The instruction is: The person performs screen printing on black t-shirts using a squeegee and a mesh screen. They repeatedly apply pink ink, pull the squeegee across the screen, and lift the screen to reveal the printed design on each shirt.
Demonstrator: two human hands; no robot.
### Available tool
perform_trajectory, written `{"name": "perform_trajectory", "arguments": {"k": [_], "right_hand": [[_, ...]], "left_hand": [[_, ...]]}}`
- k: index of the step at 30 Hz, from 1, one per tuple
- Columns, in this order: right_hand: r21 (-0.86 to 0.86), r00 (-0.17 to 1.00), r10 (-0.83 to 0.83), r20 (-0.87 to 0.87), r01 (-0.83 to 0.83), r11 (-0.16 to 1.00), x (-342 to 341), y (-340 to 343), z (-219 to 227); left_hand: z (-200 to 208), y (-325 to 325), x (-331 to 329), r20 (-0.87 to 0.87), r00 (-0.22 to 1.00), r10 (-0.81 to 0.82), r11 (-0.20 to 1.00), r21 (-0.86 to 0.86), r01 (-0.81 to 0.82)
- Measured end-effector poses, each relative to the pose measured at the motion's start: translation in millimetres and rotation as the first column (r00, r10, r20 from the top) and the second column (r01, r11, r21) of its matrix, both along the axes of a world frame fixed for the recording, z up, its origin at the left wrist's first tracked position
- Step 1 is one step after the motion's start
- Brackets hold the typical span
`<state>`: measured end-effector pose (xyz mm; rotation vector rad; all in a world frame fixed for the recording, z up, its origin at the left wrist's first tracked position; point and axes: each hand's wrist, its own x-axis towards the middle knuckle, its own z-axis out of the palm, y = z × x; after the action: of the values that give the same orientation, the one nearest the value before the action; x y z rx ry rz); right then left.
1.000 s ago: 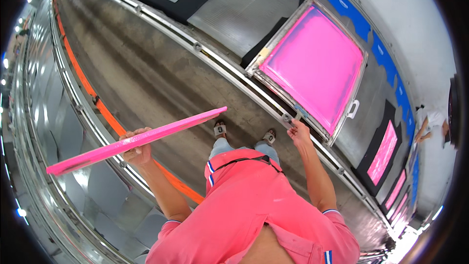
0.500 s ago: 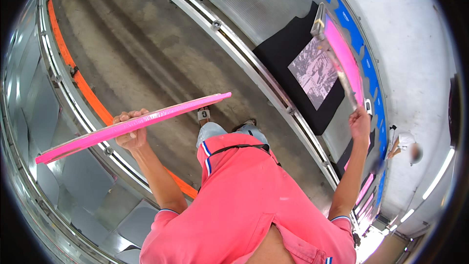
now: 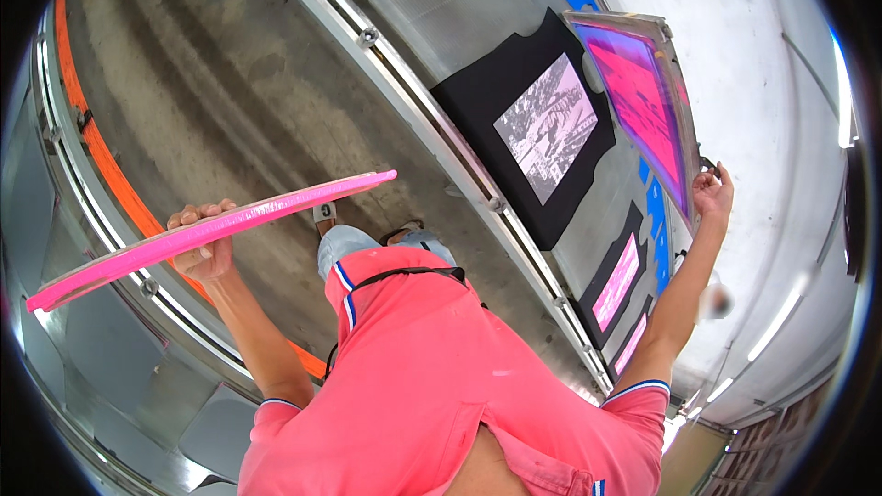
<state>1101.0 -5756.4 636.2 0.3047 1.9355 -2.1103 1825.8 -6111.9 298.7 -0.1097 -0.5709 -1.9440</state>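
My left hand is closed around a long squeegee, held level over the walkway, its blade side coated in bright pink ink. At the right, my raised right hand grips the lower end of a screen printing frame. The frame stands tilted up off the printing table, and pink ink covers its purple-edged mesh. Below it lies a black shirt panel with a pale pink and grey rectangular print. Where the fingers meet the frame is partly hidden.
More black panels with pink prints lie along the right-hand table. A metal rail edges that table. Grey boards and an orange strip run along the left. Another person, blurred, is at the far right.
The screen has swung up and away from the table, showing its mesh and uncovering the whole print. My right hand has risen with it. The squeegee stays in my left hand.
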Motion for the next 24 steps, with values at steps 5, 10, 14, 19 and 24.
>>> {"name": "perform_trajectory", "arguments": {"k": [5,10,14,19,24], "right_hand": [[0.0,0.999,-0.05,-0.005,0.05,0.999,-18,3,9],[0.004,1.0,-0.001,0.019,0.001,1.0,-16,4,6],[-0.016,0.999,0.027,0.034,-0.026,1.0,1,3,1],[-0.012,0.999,0.007,0.039,-0.006,1.0,16,3,-2],[0.034,0.983,0.18,0.03,-0.181,0.983,55,21,-53]], "left_hand": [[4,6,3,0.022,0.999,0.024,0.998,0.06,-0.026],[-4,3,11,0.028,0.999,0.035,0.999,0.008,-0.035],[-4,-3,10,0.059,0.998,0.015,1.0,0.008,-0.015],[-1,-8,7,0.037,0.999,-0.009,1.0,0.011,0.008],[7,-10,4,0.035,0.999,0.002,1.0,0.011,-0.003]]}}
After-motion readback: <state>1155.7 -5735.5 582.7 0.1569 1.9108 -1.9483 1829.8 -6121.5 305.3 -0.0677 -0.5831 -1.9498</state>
